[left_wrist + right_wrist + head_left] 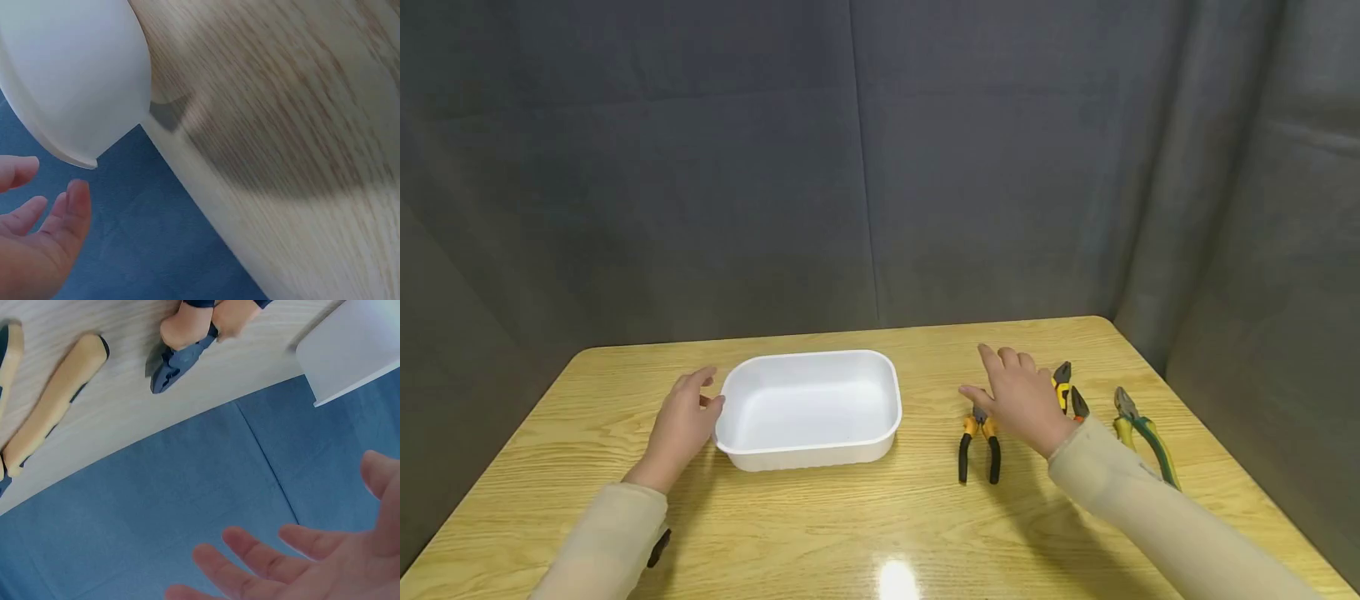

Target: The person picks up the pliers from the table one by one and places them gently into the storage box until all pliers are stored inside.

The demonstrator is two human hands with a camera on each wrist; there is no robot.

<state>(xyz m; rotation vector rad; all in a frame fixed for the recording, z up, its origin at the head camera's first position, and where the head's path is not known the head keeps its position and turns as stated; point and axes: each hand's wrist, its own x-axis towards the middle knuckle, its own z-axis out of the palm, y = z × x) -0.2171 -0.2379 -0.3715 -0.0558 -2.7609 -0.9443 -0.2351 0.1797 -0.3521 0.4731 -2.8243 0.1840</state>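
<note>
My left hand [681,425] is beside the left end of a white plastic tub [812,408], its fingers loosely bent. In the left wrist view a gap shows between those fingertips and the tub's rim [69,159]. The right hand [1018,396] hovers with spread fingers over the right part of the table, holding nothing. Just below its thumb lie pliers with orange-and-black handles [995,458], their dark jaws partly covered by the hand. The right wrist view shows these pliers [181,357] apart from the hand.
Yellow-and-black pliers [1062,385] and red-handled pliers [1079,405] lie behind the right wrist, partly hidden. Farther right are green-and-yellow pliers [1157,450], partly behind the sleeve. The wooden table [820,533] ends at a grey curtain [737,208] at the back and sides.
</note>
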